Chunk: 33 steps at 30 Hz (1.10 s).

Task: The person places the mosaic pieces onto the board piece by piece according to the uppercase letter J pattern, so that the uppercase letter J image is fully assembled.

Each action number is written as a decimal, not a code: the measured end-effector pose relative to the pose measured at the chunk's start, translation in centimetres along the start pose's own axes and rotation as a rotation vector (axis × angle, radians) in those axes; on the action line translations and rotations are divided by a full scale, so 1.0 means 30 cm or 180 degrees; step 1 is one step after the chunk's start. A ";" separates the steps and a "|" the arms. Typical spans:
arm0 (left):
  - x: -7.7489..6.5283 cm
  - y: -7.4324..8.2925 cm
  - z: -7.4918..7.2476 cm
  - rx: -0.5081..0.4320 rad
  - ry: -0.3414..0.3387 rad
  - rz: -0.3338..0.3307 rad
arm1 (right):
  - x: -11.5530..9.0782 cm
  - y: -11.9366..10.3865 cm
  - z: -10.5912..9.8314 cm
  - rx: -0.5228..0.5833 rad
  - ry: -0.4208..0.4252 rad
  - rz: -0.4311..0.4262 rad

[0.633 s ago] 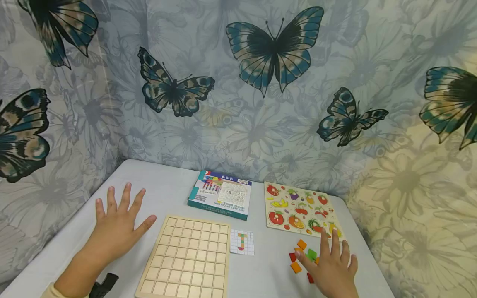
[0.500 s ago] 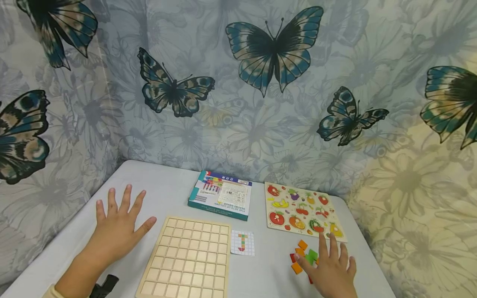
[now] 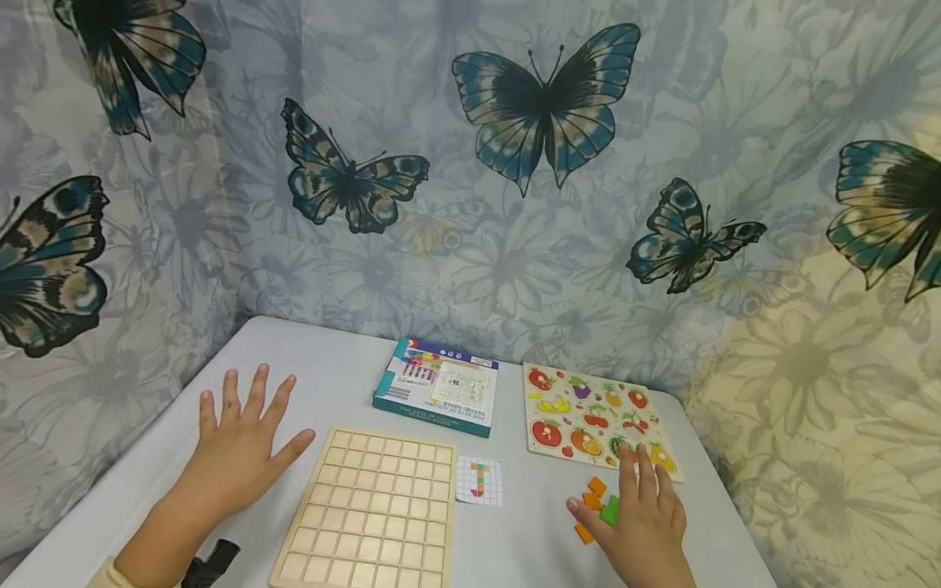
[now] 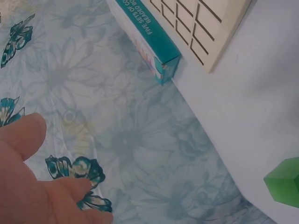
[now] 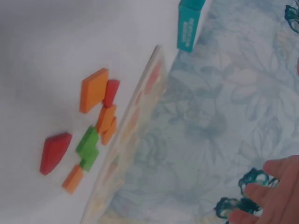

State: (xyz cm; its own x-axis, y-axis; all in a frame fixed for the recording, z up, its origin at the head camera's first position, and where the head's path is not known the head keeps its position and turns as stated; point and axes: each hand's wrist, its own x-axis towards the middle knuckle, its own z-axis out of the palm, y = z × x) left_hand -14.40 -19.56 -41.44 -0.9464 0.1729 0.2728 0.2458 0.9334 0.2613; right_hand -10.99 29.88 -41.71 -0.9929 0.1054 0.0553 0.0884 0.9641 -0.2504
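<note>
Currently both hands are spread with their fingers released. Seen from the head camera, the left hand [image 3: 234, 457] is at ten o'clock from the wooden grid board [image 3: 365, 510], with its thumb pointing toward the board's near upper corner. The right hand [image 3: 641, 516] is beside the coloured pieces [image 3: 592, 501], which lie on the tabletop [image 3: 525, 539] at its nine to ten o'clock, partly hidden by the hand. In the right wrist view, a red curved-edged piece [image 5: 56, 153] sits at the group's eight o'clock, and an orange square piece [image 5: 94, 90] at its twelve. A pattern card [image 3: 479, 480] lies just beside the grid board, between two and three o'clock. The teal-edged box [image 3: 436, 388] is at the grid board's one o'clock, with the fruit board [image 3: 599, 420] at the box's three o'clock. Butterfly-printed fabric [image 3: 507, 269] hangs behind.
</note>
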 end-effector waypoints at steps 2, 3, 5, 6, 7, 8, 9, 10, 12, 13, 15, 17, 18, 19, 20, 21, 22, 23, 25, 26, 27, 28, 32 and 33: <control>-0.001 -0.001 0.002 -0.0011 -0.0030 0.0035 | -0.007 -0.018 0.006 0.0067 0.0043 -0.0126; -0.003 -0.002 0.003 -0.0024 -0.0065 0.0045 | -0.011 -0.025 0.012 0.0071 0.0030 -0.0173; -0.007 -0.004 0.006 -0.0067 -0.0126 0.0043 | -0.010 -0.039 0.025 0.0086 -0.0051 -0.0217; -0.010 -0.004 0.008 -0.0086 -0.0161 0.0037 | -0.008 -0.044 0.035 0.0065 -0.0128 -0.0205; -0.014 -0.005 0.011 -0.0101 -0.0192 0.0030 | -0.007 -0.046 0.047 0.0049 -0.0204 -0.0175; -0.017 -0.005 0.015 -0.0123 -0.0222 0.0016 | -0.007 -0.047 0.059 0.0031 -0.0273 -0.0157; -0.021 -0.005 0.018 -0.0133 -0.0244 0.0008 | -0.006 -0.048 0.070 0.0021 -0.0327 -0.0137; -0.024 -0.005 0.022 -0.0144 -0.0255 0.0000 | -0.006 -0.048 0.080 0.0012 -0.0379 -0.0100; -0.030 -0.006 0.027 -0.0159 -0.0271 -0.0015 | -0.004 -0.047 0.095 -0.0035 -0.0437 -0.0055; -0.032 -0.007 0.030 -0.0167 -0.0275 -0.0019 | -0.004 -0.047 0.100 -0.0047 -0.0450 -0.0049; -0.034 -0.009 0.034 -0.0169 -0.0281 -0.0023 | -0.002 -0.047 0.105 -0.0074 -0.0466 -0.0043; -0.036 -0.012 0.040 -0.0169 -0.0284 -0.0024 | 0.003 -0.047 0.106 -0.0072 -0.0467 -0.0053; -0.037 -0.014 0.042 -0.0166 -0.0284 -0.0027 | 0.006 -0.047 0.105 -0.0048 -0.0471 -0.0067; -0.037 -0.015 0.044 -0.0161 -0.0281 -0.0026 | 0.009 -0.047 0.104 -0.0017 -0.0486 -0.0079; -0.038 -0.017 0.047 -0.0154 -0.0279 -0.0028 | 0.012 -0.047 0.104 0.0028 -0.0504 -0.0097; -0.039 -0.018 0.049 -0.0149 -0.0274 -0.0026 | 0.016 -0.049 0.104 0.0068 -0.0535 -0.0110; -0.040 -0.020 0.051 -0.0143 -0.0270 -0.0022 | 0.021 -0.051 0.104 0.0107 -0.0571 -0.0122; -0.040 -0.022 0.052 -0.0135 -0.0262 -0.0010 | 0.026 -0.055 0.104 0.0134 -0.0598 -0.0148; -0.040 -0.027 0.056 -0.0151 -0.0254 0.0043 | 0.042 -0.066 0.105 0.0129 -0.0613 -0.0247; -0.039 -0.031 0.058 -0.0179 -0.0260 0.0081 | 0.053 -0.074 0.106 0.0113 -0.0585 -0.0316; -0.037 -0.035 0.061 -0.0226 -0.0289 0.0121 | 0.066 -0.083 0.106 0.0079 -0.0553 -0.0387; -0.033 -0.040 0.066 -0.0287 -0.0336 0.0163 | 0.080 -0.093 0.107 0.0055 -0.0512 -0.0474; -0.005 -0.065 0.096 -0.0527 -0.0676 0.0325 | 0.149 -0.130 0.127 0.0013 -0.0379 -0.0817; 0.003 -0.072 0.106 -0.0579 -0.0796 0.0350 | 0.167 -0.139 0.136 0.0014 -0.0376 -0.0891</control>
State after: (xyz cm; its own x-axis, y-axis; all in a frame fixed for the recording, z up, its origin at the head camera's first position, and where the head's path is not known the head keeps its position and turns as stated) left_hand -15.69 -20.55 -44.92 -0.9287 0.3623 0.0787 0.3614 0.8373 0.4102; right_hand -16.66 25.40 -44.35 -0.9810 -0.1937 0.0099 -0.1902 0.9506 -0.2455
